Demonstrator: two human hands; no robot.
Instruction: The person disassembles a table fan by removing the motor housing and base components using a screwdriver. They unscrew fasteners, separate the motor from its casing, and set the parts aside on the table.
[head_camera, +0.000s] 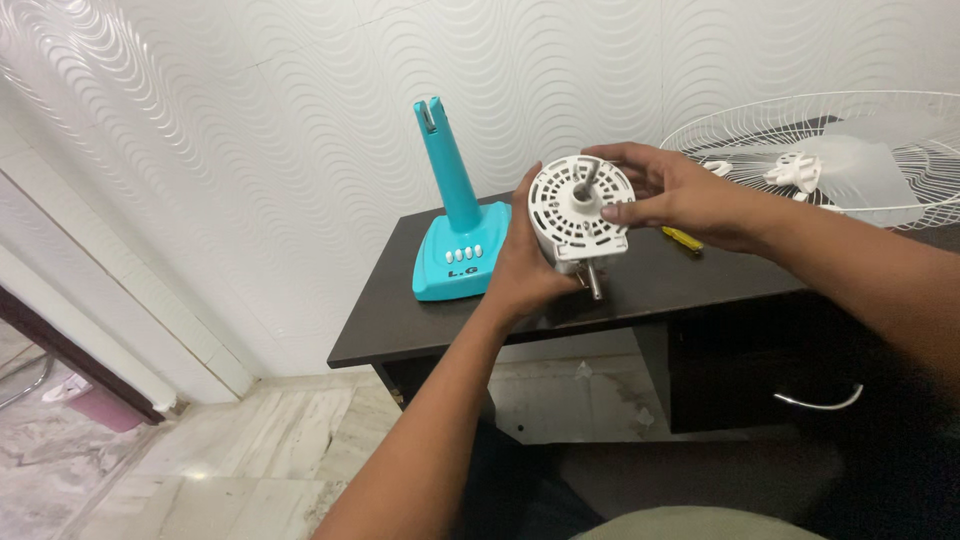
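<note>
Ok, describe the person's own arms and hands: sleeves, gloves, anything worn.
Both arms are bare as far as the picture shows: no sleeves in view. The left hand and the right hand wear no gloves. No rings, watch or bands can be seen on the fingers or wrists.

Both hands hold a white round fan motor (578, 212) above the dark surface (400, 325). Left hand (525, 265) cups its side and underside; right hand (665, 190) grips the far edge, fingers across the vented face. Metal shaft sticks out below. Teal fan stand (458, 215) upright on the surface to the left. Yellow screwdriver (682, 238) behind right hand; white wire fan guard (850, 150) lies at right.
</note>
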